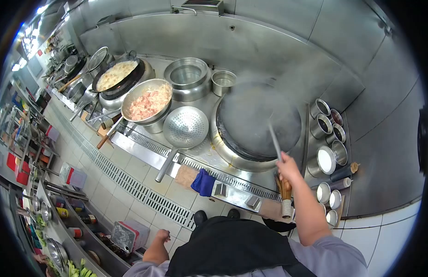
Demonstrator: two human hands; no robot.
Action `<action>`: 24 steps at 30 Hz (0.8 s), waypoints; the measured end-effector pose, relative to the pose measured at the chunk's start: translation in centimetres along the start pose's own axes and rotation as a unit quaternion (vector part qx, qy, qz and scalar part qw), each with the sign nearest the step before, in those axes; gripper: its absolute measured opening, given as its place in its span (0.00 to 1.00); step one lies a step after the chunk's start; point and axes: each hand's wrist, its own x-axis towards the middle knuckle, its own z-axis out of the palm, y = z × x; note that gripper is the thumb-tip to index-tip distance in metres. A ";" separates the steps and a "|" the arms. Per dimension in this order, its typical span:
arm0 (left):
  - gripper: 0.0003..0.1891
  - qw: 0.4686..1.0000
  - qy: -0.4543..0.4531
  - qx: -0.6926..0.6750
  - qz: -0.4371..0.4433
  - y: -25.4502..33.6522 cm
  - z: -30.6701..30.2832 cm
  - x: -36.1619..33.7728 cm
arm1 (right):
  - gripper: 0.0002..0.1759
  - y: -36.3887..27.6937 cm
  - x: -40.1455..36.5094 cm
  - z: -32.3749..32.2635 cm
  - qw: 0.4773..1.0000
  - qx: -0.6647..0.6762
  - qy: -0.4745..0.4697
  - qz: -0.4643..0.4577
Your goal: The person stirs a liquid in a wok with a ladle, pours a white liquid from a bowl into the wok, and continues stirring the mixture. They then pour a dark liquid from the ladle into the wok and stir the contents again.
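Note:
My right hand (288,168) is closed around the handle of a long metal wok utensil (275,141). Its working end reaches into a large dark wok (237,147), where thick steam hides both that end and whatever is inside. Just below this hand, a bamboo wok brush (284,189) stands at the stove's front edge. My left hand (163,236) hangs low beside my body, curled into a loose fist, with nothing visible in it. Left of the steaming wok, a perforated strainer (186,127) rests on the stove, its handle pointing toward me.
A metal bowl of pale pink food (147,102) and a second wok of frothy food (116,76) are on the left. Metal pots (191,94) stand behind. Seasoning containers (325,159) line the right side. A blue cloth (203,182) lies on the front edge.

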 end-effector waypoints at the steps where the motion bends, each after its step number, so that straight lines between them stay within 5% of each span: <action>1: 0.11 0.996 -0.018 0.056 0.071 -0.1 -0.3 0.2 | 0.25 -1.2 -1.8 0.5 0.982 0.158 -0.092 0.038; 3: 0.11 0.999 0.008 -0.020 0.047 1.7 -1.0 -0.7 | 0.17 -4.6 -5.3 -0.7 0.923 0.318 -0.156 0.151; 6: 0.11 0.993 0.037 -0.109 0.034 3.6 -2.3 -0.6 | 0.08 -7.5 -7.0 -4.1 0.837 0.450 -0.252 0.182; 11: 0.12 0.987 0.051 -0.138 0.066 3.4 -3.9 0.0 | 0.13 -13.6 -12.0 -6.3 0.928 0.280 -0.154 0.190; 18: 0.13 0.994 0.009 -0.107 -0.017 -1.5 -4.0 4.1 | 0.20 -18.1 -17.0 -8.4 0.966 0.225 -0.016 0.128; 24: 0.13 0.991 -0.002 -0.119 -0.052 -3.0 -3.9 5.1 | 0.21 -20.2 -18.1 -11.8 0.970 0.238 -0.015 0.043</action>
